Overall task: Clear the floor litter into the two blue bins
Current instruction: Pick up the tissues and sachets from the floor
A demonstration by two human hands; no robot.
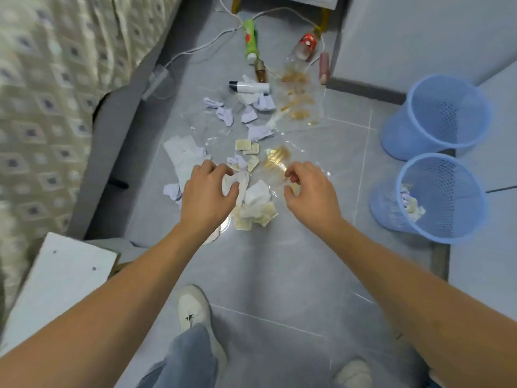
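Left hand [208, 191] pinches crumpled white tissue [237, 181] just ahead of its grip; right hand [310, 191], nearer the blue mesh bins [453, 197], curls over clear gold-printed wrapper [275, 163], grip state unclear.

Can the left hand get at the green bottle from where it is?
Probably not yet: the left hand is busy gripping crumpled white paper, and the green bottle lies far beyond the scraps. Nothing blocks the way, though.

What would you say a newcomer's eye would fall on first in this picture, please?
Litter strewn mid-frame: crumpled paper, clear wrappers, bottles beyond. The left hand grips white paper there, the right hand beside it. At right stand two blue bins: the farther bin, and the nearer bin holding scraps.
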